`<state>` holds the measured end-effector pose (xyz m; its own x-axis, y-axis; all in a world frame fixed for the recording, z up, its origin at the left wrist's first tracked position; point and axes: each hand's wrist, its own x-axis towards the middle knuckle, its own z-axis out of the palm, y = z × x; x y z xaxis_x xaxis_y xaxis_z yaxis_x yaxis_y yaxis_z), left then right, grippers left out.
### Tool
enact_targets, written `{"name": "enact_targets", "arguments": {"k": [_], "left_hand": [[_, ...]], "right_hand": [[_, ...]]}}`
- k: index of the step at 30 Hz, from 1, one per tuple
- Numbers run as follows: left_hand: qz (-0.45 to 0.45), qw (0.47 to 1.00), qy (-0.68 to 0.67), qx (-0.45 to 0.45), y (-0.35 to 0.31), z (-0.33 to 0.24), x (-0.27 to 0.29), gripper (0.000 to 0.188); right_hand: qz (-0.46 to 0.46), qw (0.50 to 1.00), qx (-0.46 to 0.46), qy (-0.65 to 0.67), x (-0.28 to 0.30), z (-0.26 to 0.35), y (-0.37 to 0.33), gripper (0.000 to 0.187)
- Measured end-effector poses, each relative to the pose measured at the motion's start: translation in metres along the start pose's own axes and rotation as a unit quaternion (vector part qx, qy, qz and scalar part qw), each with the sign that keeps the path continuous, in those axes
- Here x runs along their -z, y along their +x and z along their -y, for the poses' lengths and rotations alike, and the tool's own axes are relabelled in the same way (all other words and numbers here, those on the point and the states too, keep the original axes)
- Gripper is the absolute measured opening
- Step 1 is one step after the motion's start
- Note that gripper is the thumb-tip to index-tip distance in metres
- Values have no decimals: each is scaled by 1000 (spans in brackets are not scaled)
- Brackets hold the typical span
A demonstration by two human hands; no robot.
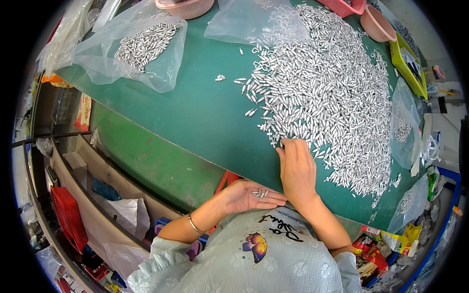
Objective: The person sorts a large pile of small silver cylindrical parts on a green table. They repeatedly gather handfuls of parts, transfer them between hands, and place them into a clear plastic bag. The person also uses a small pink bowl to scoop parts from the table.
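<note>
1. Silver pieces [260,194] are lying loose on the left hand [238,199], palm up, fingers extended, at the near edge of the green table [190,112].
2. Right hand [299,171] is bending its fingers down at the near edge of the silver pile [337,102] (can't tell if it's pinching a piece; the hand is hiding it).
3. Clear bag [239,24] is overlapping the pile's far side.
4. Another bag [168,73] is holding more pieces, far left; yellow-green tray [408,68] is sitting far right.

parts heap [332,97] on table [195,107] | bag [168,68] left of heap | tray [400,66] right of heap
</note>
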<state>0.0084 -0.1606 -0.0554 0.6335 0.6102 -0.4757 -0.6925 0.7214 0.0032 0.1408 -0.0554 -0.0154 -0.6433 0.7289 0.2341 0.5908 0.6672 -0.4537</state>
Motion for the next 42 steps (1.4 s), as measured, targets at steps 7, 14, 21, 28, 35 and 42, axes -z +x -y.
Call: {"name": "enact_targets", "arguments": {"k": [7, 14, 21, 28, 35, 42], "left_hand": [[79, 984, -158, -5, 8, 10, 21, 50], [150, 962, -230, -2, 15, 16, 41, 47], [-36, 998, 45, -23, 8, 8, 6, 45], [106, 976, -187, -23, 13, 25, 33, 36], [-61, 998, 6, 1, 14, 16, 3, 39], [92, 966, -240, -16, 26, 28, 19, 49]], "right_hand": [[72, 990, 85, 82, 15, 2, -27, 32], [28, 979, 138, 148, 19, -4, -44, 26], [31, 999, 13, 31, 14, -10, -21, 26], [99, 976, 128, 148, 31, 1, -52, 24], [43, 998, -17, 45, 27, -19, -47, 28], [79, 981, 112, 140, 38, -10, -55, 27]]}}
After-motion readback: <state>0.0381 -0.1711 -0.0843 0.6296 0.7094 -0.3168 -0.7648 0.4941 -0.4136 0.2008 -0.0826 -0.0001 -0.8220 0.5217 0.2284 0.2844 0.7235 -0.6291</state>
